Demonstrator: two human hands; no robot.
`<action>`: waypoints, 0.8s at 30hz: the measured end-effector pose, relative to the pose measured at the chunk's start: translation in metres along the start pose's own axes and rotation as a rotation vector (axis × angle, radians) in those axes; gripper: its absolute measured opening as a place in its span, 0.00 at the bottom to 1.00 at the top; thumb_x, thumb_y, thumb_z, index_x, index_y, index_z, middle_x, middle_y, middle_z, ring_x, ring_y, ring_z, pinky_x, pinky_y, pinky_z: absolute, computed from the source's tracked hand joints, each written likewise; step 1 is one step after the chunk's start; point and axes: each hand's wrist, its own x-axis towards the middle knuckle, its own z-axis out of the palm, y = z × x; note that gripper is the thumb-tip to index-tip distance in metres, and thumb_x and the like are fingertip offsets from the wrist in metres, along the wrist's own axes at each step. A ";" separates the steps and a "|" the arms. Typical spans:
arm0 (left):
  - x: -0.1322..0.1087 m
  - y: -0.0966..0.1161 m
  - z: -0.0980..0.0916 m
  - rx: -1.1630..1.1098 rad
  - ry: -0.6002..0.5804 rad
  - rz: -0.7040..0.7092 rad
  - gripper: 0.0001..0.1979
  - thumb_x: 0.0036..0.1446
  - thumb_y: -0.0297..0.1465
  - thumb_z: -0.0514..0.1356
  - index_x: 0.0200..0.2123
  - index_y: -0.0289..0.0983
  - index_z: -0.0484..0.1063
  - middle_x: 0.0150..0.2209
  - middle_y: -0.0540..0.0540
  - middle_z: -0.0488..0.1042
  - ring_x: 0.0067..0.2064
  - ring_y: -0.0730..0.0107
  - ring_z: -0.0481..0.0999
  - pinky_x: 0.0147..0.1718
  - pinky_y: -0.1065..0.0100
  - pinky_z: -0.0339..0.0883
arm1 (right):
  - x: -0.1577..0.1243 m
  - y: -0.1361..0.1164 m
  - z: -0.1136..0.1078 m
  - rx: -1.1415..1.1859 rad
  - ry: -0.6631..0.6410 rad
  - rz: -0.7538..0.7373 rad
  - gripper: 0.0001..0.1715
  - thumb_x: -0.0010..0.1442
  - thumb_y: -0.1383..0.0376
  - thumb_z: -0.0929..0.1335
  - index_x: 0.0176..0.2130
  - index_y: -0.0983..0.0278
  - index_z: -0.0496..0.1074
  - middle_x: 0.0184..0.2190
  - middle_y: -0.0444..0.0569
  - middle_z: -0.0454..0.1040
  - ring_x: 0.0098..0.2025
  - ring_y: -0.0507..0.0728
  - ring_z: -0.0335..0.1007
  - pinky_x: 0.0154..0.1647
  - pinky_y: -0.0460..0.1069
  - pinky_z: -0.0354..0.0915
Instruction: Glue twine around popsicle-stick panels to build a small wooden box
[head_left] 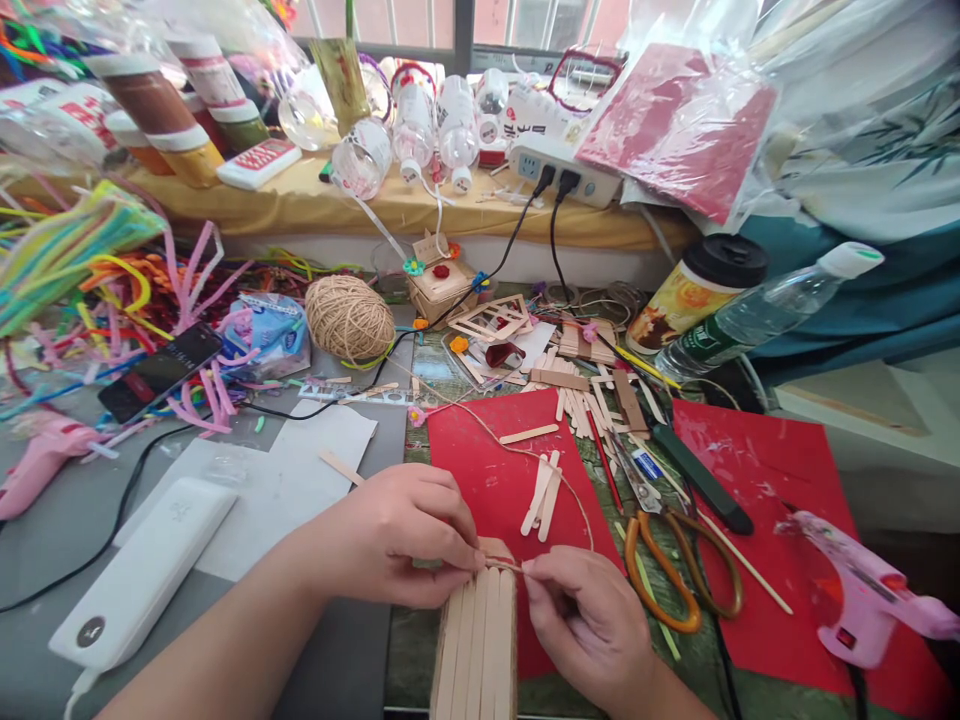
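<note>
A panel of popsicle sticks [484, 640] laid side by side stands at the front middle, its far end between my hands. Across that end runs a thin jute twine [504, 565]. My left hand [409, 535] pinches at the panel's left corner, thumb and forefinger pressed together on the twine there. At the right, my right hand [589, 620] grips the twine between thumb and forefinger, fingers curled. From there the twine loops back over red paper toward the twine ball [349, 318]. Several loose popsicle sticks [541, 497] lie just beyond my right hand.
Brown-handled scissors [679, 570], a green utility knife [701, 480] and a pink glue gun [862, 590] lie at the right. A white power bank [142, 575] is at the left. A plastic bottle [769, 310] and black cables cross the back.
</note>
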 end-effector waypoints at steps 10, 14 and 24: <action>-0.001 -0.001 0.002 -0.010 -0.021 -0.023 0.11 0.62 0.22 0.67 0.45 0.43 0.78 0.38 0.45 0.85 0.36 0.64 0.80 0.39 0.61 0.70 | 0.001 0.002 0.000 0.004 -0.039 -0.094 0.12 0.64 0.73 0.68 0.44 0.57 0.73 0.23 0.40 0.75 0.22 0.53 0.70 0.27 0.48 0.67; -0.003 -0.002 -0.004 -0.034 -0.072 -0.023 0.13 0.61 0.31 0.73 0.47 0.42 0.79 0.41 0.43 0.86 0.38 0.61 0.81 0.41 0.59 0.70 | -0.003 0.004 -0.001 0.031 -0.029 -0.137 0.08 0.72 0.60 0.66 0.48 0.60 0.73 0.24 0.44 0.76 0.24 0.55 0.73 0.31 0.50 0.72; -0.007 0.000 -0.010 -0.188 -0.158 -0.135 0.22 0.56 0.42 0.78 0.51 0.43 0.80 0.48 0.41 0.84 0.48 0.59 0.84 0.49 0.62 0.74 | -0.001 0.001 0.003 0.044 -0.084 -0.093 0.18 0.75 0.47 0.67 0.42 0.58 0.70 0.25 0.42 0.76 0.24 0.54 0.74 0.30 0.49 0.68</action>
